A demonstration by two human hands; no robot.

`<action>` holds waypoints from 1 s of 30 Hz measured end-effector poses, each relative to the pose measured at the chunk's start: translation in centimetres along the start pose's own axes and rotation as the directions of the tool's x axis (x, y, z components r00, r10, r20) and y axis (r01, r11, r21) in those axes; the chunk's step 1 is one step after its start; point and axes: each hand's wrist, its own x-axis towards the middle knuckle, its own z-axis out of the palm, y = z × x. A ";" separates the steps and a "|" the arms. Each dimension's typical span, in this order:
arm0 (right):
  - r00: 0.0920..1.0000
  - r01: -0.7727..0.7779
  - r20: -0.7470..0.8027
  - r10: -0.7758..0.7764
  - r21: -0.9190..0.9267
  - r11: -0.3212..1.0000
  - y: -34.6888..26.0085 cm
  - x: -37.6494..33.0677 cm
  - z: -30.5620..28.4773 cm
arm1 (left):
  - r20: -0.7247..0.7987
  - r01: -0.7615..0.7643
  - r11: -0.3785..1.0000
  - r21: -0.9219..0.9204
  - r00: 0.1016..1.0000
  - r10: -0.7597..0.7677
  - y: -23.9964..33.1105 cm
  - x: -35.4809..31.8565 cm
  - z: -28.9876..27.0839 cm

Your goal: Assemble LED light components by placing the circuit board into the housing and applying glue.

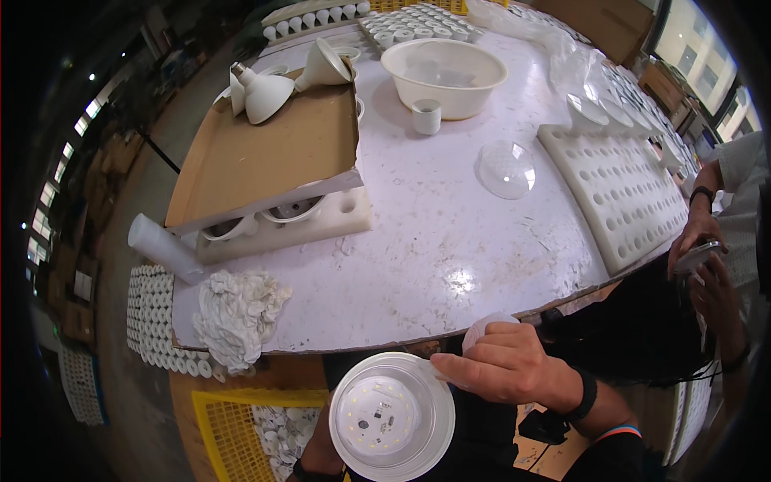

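From the left, one forearm rises from the lower edge, and its left hand [323, 443] sits mostly behind a white LED lamp housing [438, 418], tilted face-up just off the table edge; I cannot tell how those fingers lie. Beside it the right hand [514, 365] is bent in at the wrist, knuckles up, fingers curled around a translucent plastic piece [487, 325], its foremost finger reaching the housing's rim. Across the scuffed white table [401, 241] run a crumpled cloth [241, 313], a cardboard tray [265, 161] bearing reflector lamps [269, 95], a basin [442, 92], a clear dome [506, 170] and a holed foam board [614, 193]. Beyond, a dim floor [152, 353] stretches leftward; at right, a co-worker [743, 209] grips a rounded part [697, 257].
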 end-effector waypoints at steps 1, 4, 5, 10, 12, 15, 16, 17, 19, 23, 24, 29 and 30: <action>1.000 -0.003 -0.001 0.003 -0.001 1.000 0.0 -0.1 0.0 | 0.001 0.002 1.000 0.013 1.000 -0.002 0.0 0.1 0.0; 1.000 -0.002 0.016 0.003 -0.004 1.000 0.1 -0.3 -0.3 | 0.004 0.009 0.999 0.050 1.000 -0.009 0.0 0.3 -0.1; 1.000 -0.003 0.031 0.003 -0.001 1.000 0.1 -0.3 -0.3 | 0.006 0.010 0.998 0.061 1.000 -0.011 0.1 0.3 -0.1; 0.999 -0.006 0.038 0.006 0.007 1.000 0.2 -0.2 -0.5 | 0.017 0.020 0.993 0.119 1.000 -0.022 0.4 0.7 -0.4; 0.998 -0.015 0.057 0.014 0.011 1.000 0.2 -0.2 -0.5 | 0.023 0.019 0.990 0.140 0.999 -0.023 0.4 0.6 -0.5; 0.990 -0.134 -0.031 0.136 0.051 0.990 -0.3 0.2 -0.6 | 0.044 -0.007 0.986 0.164 0.999 0.000 0.4 0.7 -0.6; 0.992 -0.121 -0.027 0.123 0.056 0.991 -0.3 0.2 -0.7 | 0.052 -0.022 0.985 0.170 0.999 0.013 0.3 0.7 -0.7; 0.981 -0.184 -0.044 0.189 0.093 0.978 -0.4 -0.1 -0.9 | 0.057 -0.033 0.983 0.178 0.998 0.023 0.4 0.5 -0.8; 0.968 -0.236 -0.054 0.245 0.139 0.962 -0.4 -0.4 -0.9 | 0.065 -0.058 0.979 0.193 0.997 0.046 0.4 0.2 -1.0; 0.953 -0.277 -0.085 0.290 0.136 0.951 -0.1 -0.5 -0.7 | 0.076 -0.075 0.970 0.233 0.995 0.058 0.6 0.0 -1.3; 0.959 -0.268 -0.062 0.278 0.127 0.955 0.0 -0.6 -0.5 | 0.077 -0.077 0.967 0.242 0.995 0.060 0.5 -0.1 -1.4; 0.968 -0.248 0.008 0.249 0.121 0.961 -0.1 -0.1 -0.4 | 0.078 -0.074 0.956 0.285 0.996 0.054 0.4 -0.2 -2.0; 0.979 -0.202 -0.012 0.203 0.087 0.976 -0.1 -0.1 -0.1 | 0.078 -0.071 0.954 0.293 0.996 0.050 0.3 -0.2 -2.1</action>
